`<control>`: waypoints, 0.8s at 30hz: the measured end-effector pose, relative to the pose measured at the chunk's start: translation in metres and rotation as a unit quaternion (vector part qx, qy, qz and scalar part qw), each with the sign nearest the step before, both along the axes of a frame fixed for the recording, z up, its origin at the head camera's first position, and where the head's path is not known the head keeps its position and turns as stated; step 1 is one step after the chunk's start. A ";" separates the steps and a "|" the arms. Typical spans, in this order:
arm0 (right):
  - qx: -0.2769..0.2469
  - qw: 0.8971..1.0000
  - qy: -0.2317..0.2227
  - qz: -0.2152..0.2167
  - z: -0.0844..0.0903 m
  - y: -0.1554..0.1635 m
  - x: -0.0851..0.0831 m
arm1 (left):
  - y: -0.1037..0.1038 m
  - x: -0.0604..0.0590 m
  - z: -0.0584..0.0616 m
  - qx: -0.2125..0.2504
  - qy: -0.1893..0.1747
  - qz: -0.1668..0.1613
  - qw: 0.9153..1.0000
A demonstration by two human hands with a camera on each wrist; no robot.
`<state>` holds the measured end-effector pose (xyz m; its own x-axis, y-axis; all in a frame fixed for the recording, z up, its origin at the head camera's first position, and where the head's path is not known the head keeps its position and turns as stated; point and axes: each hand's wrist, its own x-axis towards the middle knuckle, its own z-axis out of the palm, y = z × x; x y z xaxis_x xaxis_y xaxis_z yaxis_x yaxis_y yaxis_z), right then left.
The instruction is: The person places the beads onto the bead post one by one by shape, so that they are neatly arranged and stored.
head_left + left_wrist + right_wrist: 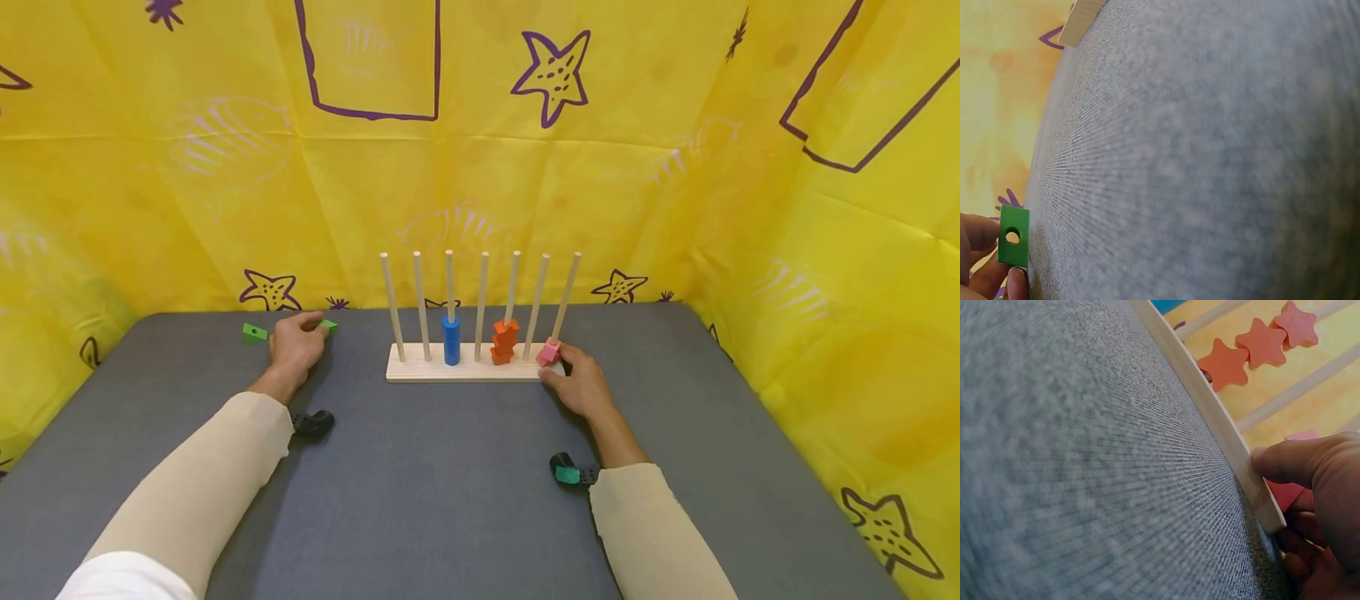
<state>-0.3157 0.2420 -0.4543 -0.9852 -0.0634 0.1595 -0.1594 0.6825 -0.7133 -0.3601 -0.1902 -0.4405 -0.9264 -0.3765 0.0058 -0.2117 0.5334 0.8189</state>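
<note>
My left hand (pixel 296 346) pinches a green block (pixel 1014 235) with a round hole, at the far left of the table. Another green block (pixel 255 333) lies just left of that hand. With its thumb on the front edge, my right hand (pixel 581 385) grips the right end of a wooden peg board (pixel 420 372). Pink blocks (pixel 550 351) sit low on the rightmost peg, partly behind the right hand in the right wrist view. Three orange stars (pixel 1261 342) are stacked on another peg. Blue cylindrical pieces (pixel 452 342) surround a peg left of them.
The grey tabletop (pixel 435 500) reaches back to a yellow cloth backdrop (pixel 480 183) printed with starfish and fish. Several upright wooden pegs, such as the leftmost peg (pixel 392 308), rise from the board. Black wrist mounts show beside both forearms.
</note>
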 end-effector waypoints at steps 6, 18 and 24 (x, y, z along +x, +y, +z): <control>0.002 1.000 0.010 0.004 0.001 0.000 -0.002 | -0.001 -0.001 0.002 0.006 -0.008 0.005 1.000; -0.008 1.000 0.008 0.007 0.001 0.000 -0.001 | 0.000 0.002 0.000 0.002 -0.010 -0.038 0.999; -0.006 1.000 0.003 0.005 0.001 0.000 0.000 | 0.000 0.002 -0.002 -0.019 0.000 -0.052 0.998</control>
<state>-0.3158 0.2423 -0.4537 -0.9834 -0.0706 0.1671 -0.1706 0.6729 -0.7198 -0.3582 -0.1905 -0.4425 -0.9604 -0.2780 0.0175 -0.1543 0.5831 0.7976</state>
